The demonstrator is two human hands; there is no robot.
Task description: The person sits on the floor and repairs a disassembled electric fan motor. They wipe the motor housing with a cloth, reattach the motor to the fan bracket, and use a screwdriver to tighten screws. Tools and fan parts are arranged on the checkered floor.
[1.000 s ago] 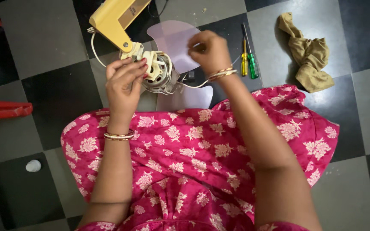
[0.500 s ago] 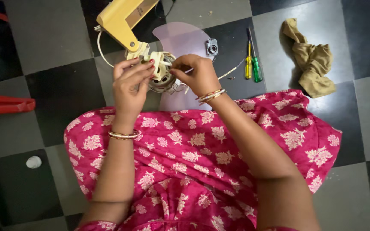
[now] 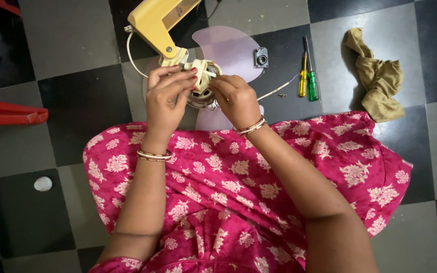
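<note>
Checkered floor; left hand [image 3: 165, 98] and right hand [image 3: 236, 98] both pinch the fan motor [image 3: 202, 83], whose thin wire [image 3: 274, 92] could snag or tear if tugged.

Glossy yellow plastic fan arm [image 3: 154, 23]

Checkered floor seen from above

The floor [image 3: 67, 40] is laid in large grey and black tiles, with soft light glinting off the glossy dark squares. On it lie a crumpled olive cloth [image 3: 378, 76], a yellow and a green screwdriver [image 3: 308, 76] side by side, a red plastic edge [image 3: 6, 111] at the left, and a small pale round object [image 3: 42, 183].
</note>
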